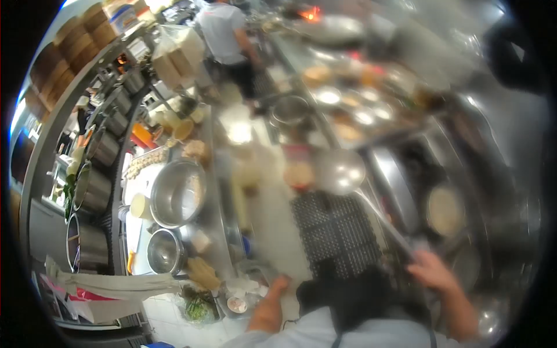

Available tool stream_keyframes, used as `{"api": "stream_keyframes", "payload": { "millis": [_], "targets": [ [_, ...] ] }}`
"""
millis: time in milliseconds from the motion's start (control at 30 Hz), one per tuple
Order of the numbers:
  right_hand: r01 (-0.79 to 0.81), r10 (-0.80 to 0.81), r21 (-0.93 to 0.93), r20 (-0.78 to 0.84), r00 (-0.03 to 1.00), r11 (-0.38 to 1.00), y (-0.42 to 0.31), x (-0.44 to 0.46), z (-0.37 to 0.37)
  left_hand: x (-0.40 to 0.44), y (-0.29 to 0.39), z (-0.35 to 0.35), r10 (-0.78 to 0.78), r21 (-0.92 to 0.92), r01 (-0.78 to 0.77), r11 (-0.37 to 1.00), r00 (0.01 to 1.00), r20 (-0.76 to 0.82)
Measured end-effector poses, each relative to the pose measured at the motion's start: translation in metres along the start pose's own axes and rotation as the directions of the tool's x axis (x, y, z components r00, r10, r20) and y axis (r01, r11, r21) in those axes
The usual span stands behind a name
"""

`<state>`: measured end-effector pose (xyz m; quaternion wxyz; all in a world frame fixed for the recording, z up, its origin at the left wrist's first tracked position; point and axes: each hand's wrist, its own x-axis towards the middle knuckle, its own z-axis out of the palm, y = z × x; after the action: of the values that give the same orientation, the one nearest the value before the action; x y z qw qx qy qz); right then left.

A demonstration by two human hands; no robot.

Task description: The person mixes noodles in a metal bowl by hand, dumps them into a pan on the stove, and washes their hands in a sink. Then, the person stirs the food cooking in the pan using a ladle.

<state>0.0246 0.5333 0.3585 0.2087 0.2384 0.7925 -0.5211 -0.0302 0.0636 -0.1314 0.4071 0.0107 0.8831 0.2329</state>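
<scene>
In the head view my right hand (430, 269) is closed around the long handle of a metal ladle (343, 172). Its wide round bowl reaches forward over the edge of the cooking line, above the floor mat. My left hand (281, 284) hangs low at my left side, beside a clear tub (252, 269); its fingers are too small and blurred to make out. To the right of the ladle's handle lies the dark stove range (415, 168). A pale round thing (445, 210), perhaps a pan or pot of liquid, sits in it, smeared by blur.
A large steel bowl (177, 194) and a smaller steel bowl (165, 251) stand on the left counter. A black perforated mat (336, 232) covers the floor ahead. Another person (223, 35) stands farther up the aisle. Flame (311, 13) shows at the far stove.
</scene>
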Motion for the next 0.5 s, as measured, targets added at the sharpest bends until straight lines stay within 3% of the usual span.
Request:
{"api": "stream_keyframes", "payload": {
  "millis": [33,67,100,167,233,267,300,433,467,500],
  "targets": [
    [-0.111,0.111,0.028,-0.014,0.994,0.993,0.007,0.006,0.007,-0.006,0.003,0.000,0.034,0.084,-0.029,0.996,0.998,-0.053],
    [-0.228,0.230,0.063,-0.030,0.973,0.972,0.017,0.008,0.013,-0.002,-0.009,0.005,0.125,0.119,-0.125,0.985,0.992,0.001],
    [-0.211,0.214,0.048,-0.079,0.974,0.976,0.049,0.004,0.014,0.003,-0.026,0.016,0.218,0.142,-0.226,0.964,0.974,0.067],
    [-0.178,0.176,0.005,-0.195,0.965,0.984,0.113,-0.019,0.014,-0.018,-0.007,0.011,-0.081,-0.084,0.080,0.993,0.997,-0.001],
    [-0.218,0.257,0.379,-0.053,0.965,0.899,0.119,-0.034,0.000,-0.022,0.015,0.010,-0.019,-0.065,0.016,0.998,0.999,-0.031],
    [-0.233,0.268,0.549,0.017,0.963,0.803,0.120,-0.036,-0.008,-0.008,0.026,0.016,-0.058,-0.175,0.058,0.983,0.998,0.007],
    [-0.200,0.254,0.604,-0.005,0.967,0.771,0.131,-0.031,-0.015,0.009,0.035,0.029,-0.100,-0.276,0.110,0.955,0.994,0.047],
    [-0.176,0.361,0.618,-0.187,0.914,0.766,0.170,-0.009,-0.038,0.073,0.162,0.041,0.175,-0.171,-0.165,0.971,0.984,0.046],
    [-0.192,0.402,0.591,-0.245,0.882,0.783,0.176,-0.011,-0.043,0.090,0.203,0.047,0.153,-0.410,-0.101,0.906,0.984,0.096],
    [-0.214,0.438,0.561,-0.301,0.847,0.800,0.181,-0.013,-0.048,0.118,0.229,0.070,0.189,-0.538,-0.119,0.835,0.979,0.077]
  ]
}}
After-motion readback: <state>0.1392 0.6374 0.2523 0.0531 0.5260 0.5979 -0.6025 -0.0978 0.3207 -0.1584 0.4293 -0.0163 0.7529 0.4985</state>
